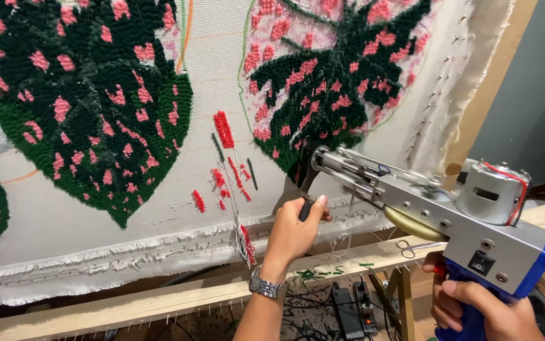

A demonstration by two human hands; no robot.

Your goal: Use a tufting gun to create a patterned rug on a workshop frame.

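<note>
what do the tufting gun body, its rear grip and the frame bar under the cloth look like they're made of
Tufting gun body: looks like bare metal, a brushed silver-grey plate with visible screw heads.
Rear grip, held by the right hand: probably moulded plastic, solid glossy blue.
Frame bar: unfinished pale wood with visible grain and a row of small pins along its edge.

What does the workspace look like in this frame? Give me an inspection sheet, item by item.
Surface: pale backing cloth stretched on a wooden frame, tufted with green-and-pink leaves.
Job's things: tufting gun, silver body, blue grip, nose against the cloth at the right leaf's lower edge.
Clutter: green yarn scraps on the frame; red test stitches.
Hands: left hand grips the front handle, wristwatch on; right hand holds the blue grip.
Cables: red wire on the motor; power strip below.
Surroundings: grey wall.
</note>
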